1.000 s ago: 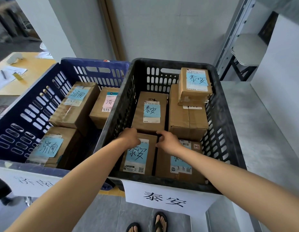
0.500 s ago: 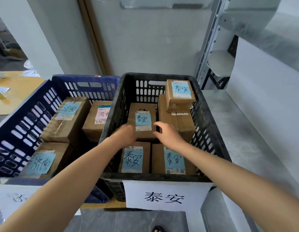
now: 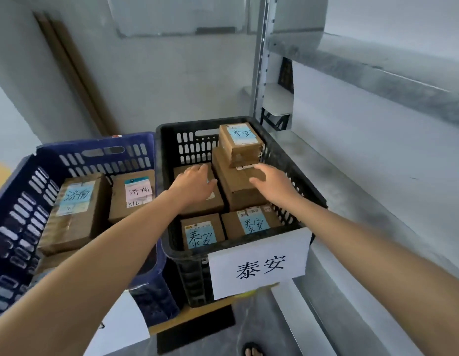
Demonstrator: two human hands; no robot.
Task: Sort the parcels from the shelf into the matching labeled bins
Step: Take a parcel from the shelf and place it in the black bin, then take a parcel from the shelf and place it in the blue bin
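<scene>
A black bin [image 3: 166, 160] with a white paper label [image 3: 259, 263] holds several brown cardboard parcels with blue labels. My left hand [image 3: 195, 183] hovers flat over or on a mid-left parcel [image 3: 205, 204], covering its label. My right hand [image 3: 272, 182] reaches with relaxed fingers over the large parcel [image 3: 238, 191] at the bin's right; I cannot tell if it touches. A small parcel [image 3: 240, 143] sits stacked on that one. Two labelled parcels [image 3: 201, 233] lie at the bin's front. Neither hand holds anything.
A blue bin [image 3: 25, 181] to the left holds parcels with blue and pink labels [image 3: 78, 197]. A grey metal shelf [image 3: 377, 181] runs along the right, with an upper shelf board [image 3: 377, 70] above it. A foot in a sandal [image 3: 251, 349] shows below.
Both hands have moved from the front parcels toward the back of the black bin. The camera has tilted up and to the right, showing more of the shelf.
</scene>
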